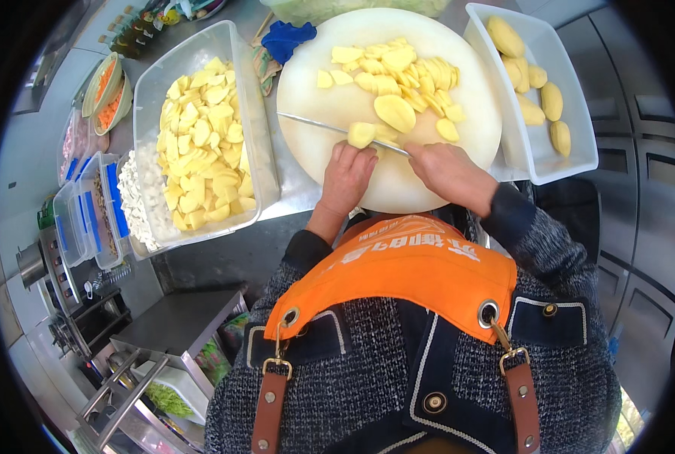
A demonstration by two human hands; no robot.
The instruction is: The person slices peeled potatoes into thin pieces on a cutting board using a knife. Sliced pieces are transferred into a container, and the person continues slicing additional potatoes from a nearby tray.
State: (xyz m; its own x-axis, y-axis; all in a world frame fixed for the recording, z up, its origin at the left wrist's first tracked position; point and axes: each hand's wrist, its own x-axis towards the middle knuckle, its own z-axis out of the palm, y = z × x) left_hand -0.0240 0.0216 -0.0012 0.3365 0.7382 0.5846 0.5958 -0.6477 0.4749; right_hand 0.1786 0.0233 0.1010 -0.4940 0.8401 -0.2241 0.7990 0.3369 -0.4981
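Observation:
On a round white cutting board (309,68), my right hand (450,172) grips the handle of a kitchen knife (314,122). The blade points left, its edge at a peeled potato piece (361,135). My left hand (346,175) rests its fingertips against that piece, on the near side of the blade. Just beyond the knife lies a larger cut potato piece (394,113). Farther back on the board, sliced potatoes (387,63) are spread in overlapping rows. The knife's handle is mostly hidden in my right hand.
To the left stands a clear plastic tub (263,170) of potato slices; a white plastic tub (533,162) with whole peeled potatoes is at the right. A blue cloth (287,41) touches the board's far left edge. Bowls of shredded orange vegetable (109,105) and lidded containers (90,215) sit farther left.

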